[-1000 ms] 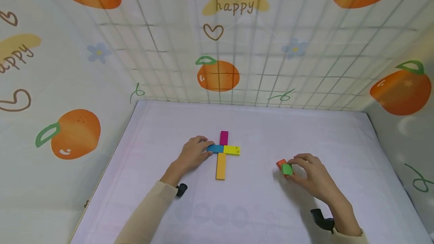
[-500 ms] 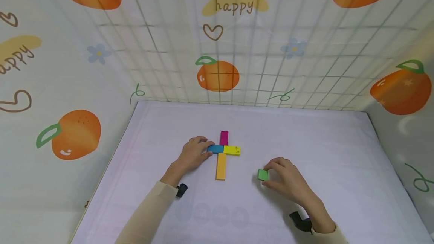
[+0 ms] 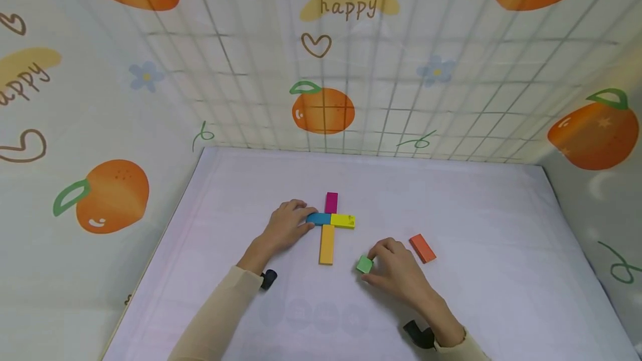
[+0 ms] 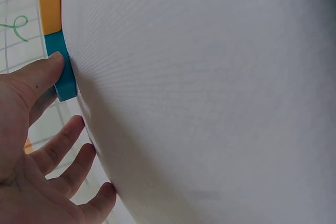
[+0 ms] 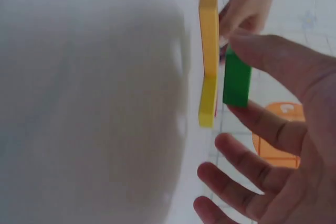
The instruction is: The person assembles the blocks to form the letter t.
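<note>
The green block looks like smooth painted wood or plastic, with flat, even faces and a low sheen. The blue block, amber block, yellow block, magenta block and, at right, red-orange block share that smooth, solid-coloured finish. The white table covering appears matt, finely ribbed up close. The far wall sheet resembles thin printed cloth or plastic. The beige left sleeve is soft, matt cloth.
</note>
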`<control>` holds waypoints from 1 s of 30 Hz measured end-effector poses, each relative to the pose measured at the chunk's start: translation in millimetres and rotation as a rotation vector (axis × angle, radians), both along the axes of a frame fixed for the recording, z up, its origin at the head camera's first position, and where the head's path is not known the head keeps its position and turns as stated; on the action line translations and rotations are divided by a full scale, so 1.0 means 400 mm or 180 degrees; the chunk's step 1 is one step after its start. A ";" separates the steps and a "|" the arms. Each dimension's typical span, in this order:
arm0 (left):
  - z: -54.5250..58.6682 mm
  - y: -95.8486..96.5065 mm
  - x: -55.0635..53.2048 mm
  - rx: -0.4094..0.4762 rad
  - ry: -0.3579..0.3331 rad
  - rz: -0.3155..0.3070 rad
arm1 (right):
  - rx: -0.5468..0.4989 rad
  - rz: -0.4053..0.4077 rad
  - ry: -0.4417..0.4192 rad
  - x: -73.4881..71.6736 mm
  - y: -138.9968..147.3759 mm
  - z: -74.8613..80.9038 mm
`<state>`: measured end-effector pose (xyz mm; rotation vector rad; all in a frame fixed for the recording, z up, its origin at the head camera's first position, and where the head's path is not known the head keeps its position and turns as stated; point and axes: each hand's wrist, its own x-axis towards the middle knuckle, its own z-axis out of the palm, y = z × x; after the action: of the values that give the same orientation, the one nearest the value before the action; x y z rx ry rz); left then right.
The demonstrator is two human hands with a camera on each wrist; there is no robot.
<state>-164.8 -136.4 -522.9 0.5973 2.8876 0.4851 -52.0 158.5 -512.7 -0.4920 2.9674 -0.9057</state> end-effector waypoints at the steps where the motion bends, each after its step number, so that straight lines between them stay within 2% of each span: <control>1: 0.000 0.000 0.000 0.0006 0.0004 0.0004 | -0.0005 -0.0005 -0.0008 0.000 -0.008 -0.001; 18: 0.001 0.002 -0.003 -0.0021 0.0001 0.0016 | 0.0048 0.0024 -0.0162 -0.012 -0.088 -0.006; 30: 0.008 0.001 0.002 -0.0004 -0.0013 0.0008 | -0.0140 0.0251 -0.0249 -0.003 -0.133 -0.020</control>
<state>-164.2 -136.1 -519.5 0.5917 2.8849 0.4841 -53.2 105.3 -520.6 -0.5570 2.8422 -0.9612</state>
